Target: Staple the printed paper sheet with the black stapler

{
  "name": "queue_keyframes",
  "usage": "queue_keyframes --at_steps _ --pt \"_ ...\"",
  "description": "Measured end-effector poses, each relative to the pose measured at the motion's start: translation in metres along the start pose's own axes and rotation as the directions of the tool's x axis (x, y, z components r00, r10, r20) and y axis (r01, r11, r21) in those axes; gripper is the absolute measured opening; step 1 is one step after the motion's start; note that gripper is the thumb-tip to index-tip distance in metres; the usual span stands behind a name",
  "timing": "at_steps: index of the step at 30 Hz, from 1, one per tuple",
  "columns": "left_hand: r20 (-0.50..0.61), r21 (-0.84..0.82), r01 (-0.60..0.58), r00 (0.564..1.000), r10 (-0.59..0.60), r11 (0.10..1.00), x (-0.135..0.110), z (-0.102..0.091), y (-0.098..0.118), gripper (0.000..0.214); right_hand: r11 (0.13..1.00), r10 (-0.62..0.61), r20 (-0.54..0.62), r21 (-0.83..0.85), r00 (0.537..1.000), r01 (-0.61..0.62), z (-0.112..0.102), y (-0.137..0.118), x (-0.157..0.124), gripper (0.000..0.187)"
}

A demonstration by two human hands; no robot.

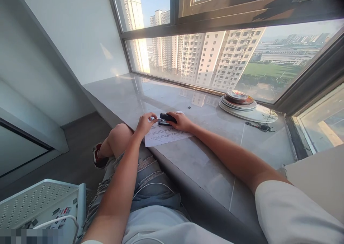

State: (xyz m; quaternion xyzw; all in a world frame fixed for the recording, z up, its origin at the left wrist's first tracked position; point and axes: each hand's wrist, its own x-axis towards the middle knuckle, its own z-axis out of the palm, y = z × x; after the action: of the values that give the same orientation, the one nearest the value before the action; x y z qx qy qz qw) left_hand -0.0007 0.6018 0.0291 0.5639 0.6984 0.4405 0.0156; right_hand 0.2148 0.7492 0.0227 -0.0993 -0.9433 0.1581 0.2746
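Observation:
My right hand (180, 122) is wrapped around a black stapler (167, 117) over the sill. Its top arm is lifted apart from its base. Close to the stapler's front end is my left hand (146, 123), its thumb and fingers pinched together. What the pinch holds, if anything, is too small to make out. Printed sheets of paper (161, 138) lie under the stapler and both hands, near the front edge of the grey tiled window sill (215, 154).
A small dark piece (189, 107) lies beyond my right hand. Stacked plates (238, 102) stand by the window at the right, with dark keys or trinkets (262, 128) before them. A white perforated rack (40, 201) is at lower left. A wall (72, 32) closes the sill's left end.

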Motion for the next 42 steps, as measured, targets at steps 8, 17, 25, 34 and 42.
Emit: queue_keyframes --at_steps 8,17,25,34,42 --pt "0.056 0.055 0.022 0.998 -0.025 0.998 0.001 -0.002 0.0 0.01 0.999 -0.046 -0.028 0.013 0.999 0.046 0.004 0.006 0.0 0.047" --pt "0.063 0.037 0.027 0.998 -0.029 0.999 0.001 -0.003 -0.001 0.01 0.999 -0.045 -0.016 0.029 0.999 0.045 0.004 0.006 0.0 0.046" --pt "0.051 0.047 0.031 0.998 -0.033 0.998 0.0 0.0 -0.003 0.011 0.998 -0.042 -0.01 0.035 0.999 0.042 0.002 0.004 0.0 0.044" --pt "0.054 -0.02 0.032 0.998 -0.031 0.999 -0.003 -0.015 -0.018 0.009 1.0 -0.03 0.001 0.006 1.0 0.03 0.003 0.005 0.0 0.046" --pt "0.035 -0.025 0.106 0.994 -0.105 0.994 -0.009 -0.024 -0.015 0.023 0.999 -0.033 -0.009 0.001 0.999 0.033 0.003 0.006 0.001 0.045"
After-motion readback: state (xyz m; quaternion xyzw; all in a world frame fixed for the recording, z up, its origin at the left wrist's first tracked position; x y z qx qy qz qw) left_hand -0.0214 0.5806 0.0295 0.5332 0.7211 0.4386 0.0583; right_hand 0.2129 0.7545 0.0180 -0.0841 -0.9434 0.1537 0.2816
